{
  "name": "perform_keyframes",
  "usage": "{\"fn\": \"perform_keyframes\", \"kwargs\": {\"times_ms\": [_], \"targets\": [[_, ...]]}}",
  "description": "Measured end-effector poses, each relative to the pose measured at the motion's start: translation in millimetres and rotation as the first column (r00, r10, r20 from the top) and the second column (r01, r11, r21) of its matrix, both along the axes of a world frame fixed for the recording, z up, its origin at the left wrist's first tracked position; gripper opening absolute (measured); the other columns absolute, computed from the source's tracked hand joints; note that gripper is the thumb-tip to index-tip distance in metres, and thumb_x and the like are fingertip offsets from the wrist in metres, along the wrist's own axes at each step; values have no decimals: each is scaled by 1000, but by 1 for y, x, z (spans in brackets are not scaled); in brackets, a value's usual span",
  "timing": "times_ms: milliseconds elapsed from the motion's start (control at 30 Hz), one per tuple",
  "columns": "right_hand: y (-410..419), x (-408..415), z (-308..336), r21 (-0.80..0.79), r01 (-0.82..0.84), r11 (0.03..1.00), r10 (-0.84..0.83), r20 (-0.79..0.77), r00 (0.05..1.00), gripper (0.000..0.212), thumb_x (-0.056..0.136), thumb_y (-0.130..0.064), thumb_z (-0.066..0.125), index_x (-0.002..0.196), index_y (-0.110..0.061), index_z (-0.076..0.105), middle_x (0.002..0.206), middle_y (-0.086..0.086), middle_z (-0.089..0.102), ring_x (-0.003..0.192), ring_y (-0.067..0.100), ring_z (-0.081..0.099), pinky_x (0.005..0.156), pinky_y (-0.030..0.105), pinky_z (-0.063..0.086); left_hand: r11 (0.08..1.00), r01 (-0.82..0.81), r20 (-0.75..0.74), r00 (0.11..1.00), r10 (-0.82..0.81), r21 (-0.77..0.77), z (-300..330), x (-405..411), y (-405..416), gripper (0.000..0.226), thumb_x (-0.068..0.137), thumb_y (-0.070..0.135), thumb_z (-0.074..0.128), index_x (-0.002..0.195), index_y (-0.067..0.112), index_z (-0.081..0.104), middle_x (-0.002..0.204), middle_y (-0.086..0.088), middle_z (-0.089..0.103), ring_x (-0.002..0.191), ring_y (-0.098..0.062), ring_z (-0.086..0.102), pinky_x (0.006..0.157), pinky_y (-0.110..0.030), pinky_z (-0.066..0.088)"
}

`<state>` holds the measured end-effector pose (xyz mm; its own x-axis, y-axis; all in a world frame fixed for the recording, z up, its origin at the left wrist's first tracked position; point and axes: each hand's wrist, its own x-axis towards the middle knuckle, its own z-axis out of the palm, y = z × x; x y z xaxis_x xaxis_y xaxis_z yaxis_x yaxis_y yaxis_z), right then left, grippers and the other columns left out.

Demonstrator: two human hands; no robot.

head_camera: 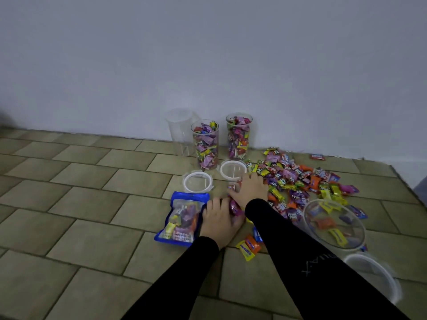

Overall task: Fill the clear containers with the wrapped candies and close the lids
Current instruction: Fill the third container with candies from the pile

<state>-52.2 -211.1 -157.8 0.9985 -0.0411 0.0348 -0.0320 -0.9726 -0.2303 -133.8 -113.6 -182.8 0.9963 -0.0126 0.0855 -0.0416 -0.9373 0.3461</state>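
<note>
Head view: our right hand [248, 189] and left hand [219, 218], fingers curled, scooped wrapped candies [298, 179] on the floor; next, we judged, into the near container [333, 221], its lid off.

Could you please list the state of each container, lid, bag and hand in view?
Left filled container: full, lid off.
Right filled container: full, lid off.
Empty container: upright, empty.
Two lids: flat on floor.
Blue bag: lying flat.
Left hand: gathering candies.
Right hand: gathering candies.
</note>
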Motion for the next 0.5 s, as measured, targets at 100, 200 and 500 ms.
{"fn": "perform_keyframes", "kwargs": {"times_ms": [100,200,500], "targets": [[-2,3,-8,38,17,999,-19,39,999,45,92,-47,45,124,-16,50,127,9,48,121,29,40,94,44,36,1000,-13,17,1000,13,-9,-1,8,0,79,69,61,10,117,13,51,117,-10,49,113,-30,46,92,-43,38],[1,4,-11,43,7,999,-9,52,999,38,94,-41,41,120,-15,53,125,9,50,119,30,41,94,45,36,999,-24,-6,1000,24,-29,2,11,-3,77,68,56,8,115,13,52,116,-11,50,111,-30,47,89,-43,38],[-5,6,-23,19,23,1000,-24,75,997,35,96,-44,44,114,-15,52,122,8,46,117,29,40,90,42,39,998,3,63,998,-7,61,0,20,-5,35,74,44,36,77,17,56,75,-6,57,68,-26,59,54,-32,47]]}}
